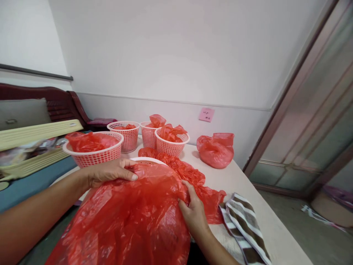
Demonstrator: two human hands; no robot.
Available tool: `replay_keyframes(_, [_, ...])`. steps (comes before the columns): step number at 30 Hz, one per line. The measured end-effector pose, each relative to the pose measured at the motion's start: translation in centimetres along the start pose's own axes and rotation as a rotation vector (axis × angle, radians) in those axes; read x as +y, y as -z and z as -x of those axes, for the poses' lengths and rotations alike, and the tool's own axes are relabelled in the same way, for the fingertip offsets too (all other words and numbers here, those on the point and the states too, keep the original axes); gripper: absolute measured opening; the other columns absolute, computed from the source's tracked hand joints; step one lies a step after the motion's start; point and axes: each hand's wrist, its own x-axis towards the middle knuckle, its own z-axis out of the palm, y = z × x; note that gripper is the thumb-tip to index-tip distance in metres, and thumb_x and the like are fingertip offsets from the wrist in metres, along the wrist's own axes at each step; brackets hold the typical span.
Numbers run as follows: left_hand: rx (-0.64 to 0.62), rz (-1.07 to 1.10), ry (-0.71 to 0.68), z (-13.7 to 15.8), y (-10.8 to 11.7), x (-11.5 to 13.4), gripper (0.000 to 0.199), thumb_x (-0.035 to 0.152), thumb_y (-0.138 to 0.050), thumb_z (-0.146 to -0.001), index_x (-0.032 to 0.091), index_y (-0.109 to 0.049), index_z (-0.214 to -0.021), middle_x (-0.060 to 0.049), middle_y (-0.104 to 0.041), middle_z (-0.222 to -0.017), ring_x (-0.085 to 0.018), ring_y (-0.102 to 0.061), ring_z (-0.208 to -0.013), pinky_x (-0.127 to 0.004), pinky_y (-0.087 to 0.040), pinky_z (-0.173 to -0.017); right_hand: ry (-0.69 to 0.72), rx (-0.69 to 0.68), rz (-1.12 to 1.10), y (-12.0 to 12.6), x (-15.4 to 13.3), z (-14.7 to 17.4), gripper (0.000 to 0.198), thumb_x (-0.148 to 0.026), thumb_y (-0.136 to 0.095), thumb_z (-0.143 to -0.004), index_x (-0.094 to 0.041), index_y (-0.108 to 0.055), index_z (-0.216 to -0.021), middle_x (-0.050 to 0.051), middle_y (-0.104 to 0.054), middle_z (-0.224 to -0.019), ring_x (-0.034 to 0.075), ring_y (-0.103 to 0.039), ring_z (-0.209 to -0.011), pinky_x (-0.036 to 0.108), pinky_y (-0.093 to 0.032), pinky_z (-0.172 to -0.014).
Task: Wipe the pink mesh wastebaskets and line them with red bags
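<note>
The left hand (110, 173) lies flat, fingers stretched out, on top of a large crinkled red plastic bag (129, 224) that is pulled over a pink perforated plastic basket — only a strip of the basket's pale rim (146, 160) shows just beyond the fingertips. The right hand (194, 211) pinches a fold of the same bag at its right side, fingers curled tight into the film. The bag billows between the two hands and spreads down toward the person, with a loose tail trailing to the right of the right hand.

Just right of the right hand a brown-and-white striped towel (242, 224) lies on the pale counter (248, 180). Beyond the left hand stand four more pink mesh baskets lined with red bags: a wide one (93, 151) nearest, then three smaller (124, 136) (149, 134) (171, 141). Further out beyond the right hand sits a bunched red bag (216, 149). On the wall above it is a pink sticky note (206, 114) — its writing is too small to read.
</note>
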Motion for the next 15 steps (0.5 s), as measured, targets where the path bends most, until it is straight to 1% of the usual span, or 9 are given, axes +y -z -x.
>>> replay_keyframes(1, [0.037,-0.062,-0.028,0.1,0.2,0.2,0.028,0.029,-0.078,-0.067,0.023,-0.067,-0.092,0.0,-0.067,-0.072,-0.018,-0.067,-0.07,-0.024,-0.048,-0.056,0.005,0.004,-0.004,-0.1,0.1,0.0,0.057,-0.021,-0.05,-0.074,-0.019,-0.052,-0.131,0.008,-0.063,-0.131,0.025,-0.058,-0.123,0.041,-0.045,-0.107])
replay_keyframes(3, [0.14,-0.172,-0.083,0.2,0.7,0.4,0.025,0.032,-0.079,-0.065,0.021,-0.064,-0.081,0.003,-0.059,-0.061,-0.012,-0.056,-0.054,-0.02,-0.039,-0.047,0.011,0.013,-0.008,-0.4,0.4,0.1,0.058,-0.019,-0.05,-0.074,-0.02,-0.051,-0.132,0.007,-0.063,-0.131,0.025,-0.06,-0.121,0.041,-0.046,-0.105])
replay_keyframes(5, [0.227,-0.232,-0.103,0.1,1.4,0.5,0.026,0.034,-0.078,-0.066,0.02,-0.059,-0.076,0.005,-0.054,-0.059,-0.008,-0.046,-0.047,-0.019,-0.031,-0.045,0.018,0.02,-0.007,-0.6,0.7,0.1,0.061,-0.017,-0.05,-0.073,-0.021,-0.05,-0.134,0.006,-0.063,-0.131,0.024,-0.061,-0.119,0.04,-0.046,-0.104])
replay_keyframes(9, [0.299,-0.247,-0.095,-0.3,2.3,0.9,0.027,0.041,-0.071,-0.071,0.02,-0.056,-0.077,0.005,-0.055,-0.064,-0.009,-0.044,-0.051,-0.02,-0.032,-0.049,0.055,0.017,0.007,-0.7,0.6,0.3,0.067,-0.013,-0.049,-0.071,-0.022,-0.049,-0.137,0.005,-0.062,-0.133,0.023,-0.06,-0.12,0.038,-0.047,-0.104])
replay_keyframes(12, [0.37,-0.432,-0.124,-0.9,2.5,1.6,0.032,0.049,-0.068,-0.07,0.02,-0.057,-0.077,0.005,-0.053,-0.064,-0.01,-0.043,-0.052,-0.021,-0.03,-0.05,0.075,0.005,0.015,-0.6,0.2,0.4,0.068,-0.012,-0.048,-0.071,-0.023,-0.048,-0.138,0.005,-0.062,-0.134,0.022,-0.06,-0.121,0.036,-0.049,-0.102])
replay_keyframes(15, [0.424,-0.601,-0.126,-1.8,2.7,2.3,0.035,0.054,-0.063,-0.07,0.019,-0.055,-0.069,0.003,-0.05,-0.064,-0.011,-0.044,-0.056,-0.024,-0.032,-0.054,0.063,-0.032,0.021,-0.5,-0.3,0.5,0.068,-0.012,-0.047,-0.071,-0.021,-0.047,-0.138,0.006,-0.061,-0.135,0.023,-0.06,-0.122,0.036,-0.05,-0.101])
